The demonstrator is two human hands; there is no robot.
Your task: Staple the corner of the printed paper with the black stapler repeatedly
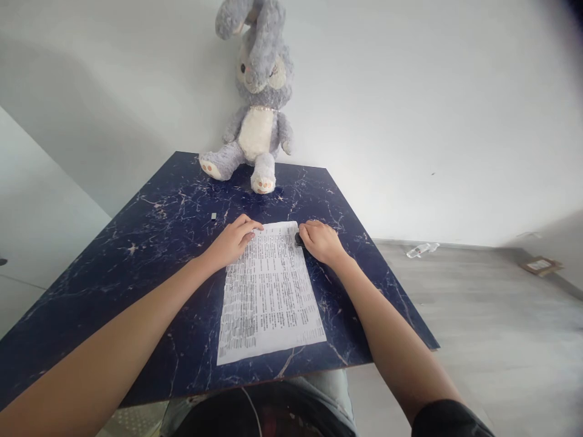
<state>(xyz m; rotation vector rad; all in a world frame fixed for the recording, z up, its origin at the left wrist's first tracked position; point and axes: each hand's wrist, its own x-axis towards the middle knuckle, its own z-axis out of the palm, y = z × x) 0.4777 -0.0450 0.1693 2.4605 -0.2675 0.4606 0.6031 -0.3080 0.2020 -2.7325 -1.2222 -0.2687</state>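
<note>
A printed sheet of paper (273, 291) lies on the dark blue marbled table (150, 243), covered in dense rows of text. My left hand (234, 240) is at its upper left corner, fingers curled over the edge with the thumb tip close to the index finger. At the upper right edge, my right hand (321, 241) is closed around a small black object (299, 240). Most of that object is hidden under the fingers, so its kind does not show. Beyond my left hand sits a small pale block (214, 216) on the tabletop.
A large grey plush rabbit (257, 130) sits at the table's far edge against the wall. On the floor to the right lie a clear plastic item (422, 249) and a brown cardboard piece (540, 266). The table's right edge runs beside my right forearm.
</note>
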